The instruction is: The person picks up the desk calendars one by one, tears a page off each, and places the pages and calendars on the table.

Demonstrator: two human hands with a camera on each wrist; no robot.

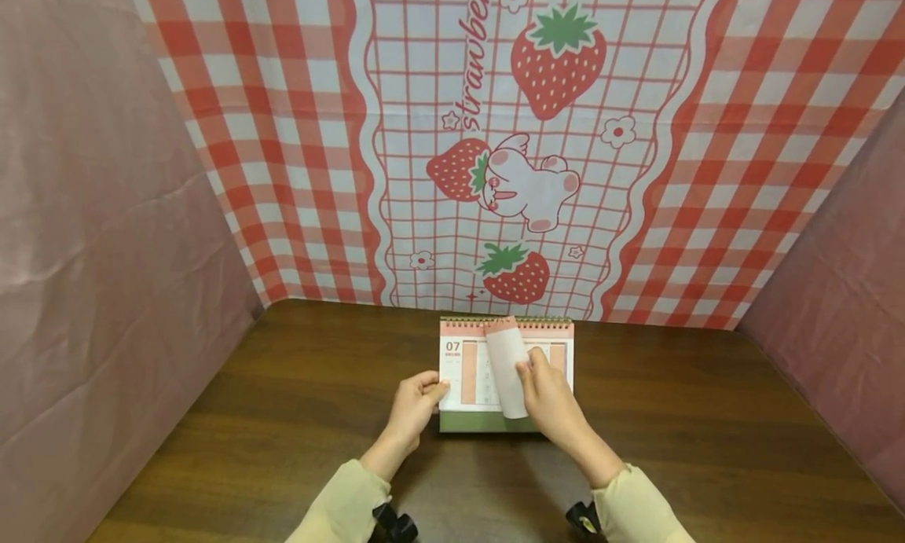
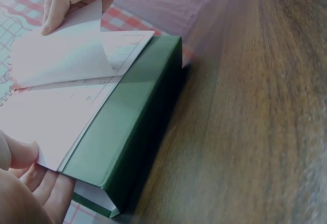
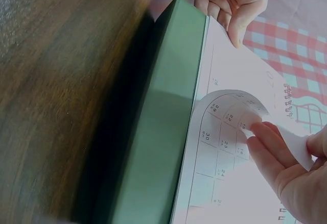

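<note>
A spiral-bound desk calendar (image 1: 452, 362) with a green base (image 1: 481, 423) stands on the table, its visible sheet marked 07. At the calendar's left edge my left hand (image 1: 412, 408) pinches the sheets, thumb on top and fingers underneath, as the left wrist view shows. My right hand (image 1: 555, 401) holds a curled calendar page (image 1: 507, 378) by its side, lifted off the sheet below, with its pale back facing up. In the right wrist view, the page (image 3: 209, 132) bends over and shows printed dates on its underside. The page's top is still at the rings.
The brown wooden table (image 1: 318, 386) extends on both sides of the calendar. Behind it hangs a red-and-white checked cloth (image 1: 318, 213) with strawberry prints. Pink fabric (image 1: 127, 252) walls the left side, and similar fabric (image 1: 834, 236) the right.
</note>
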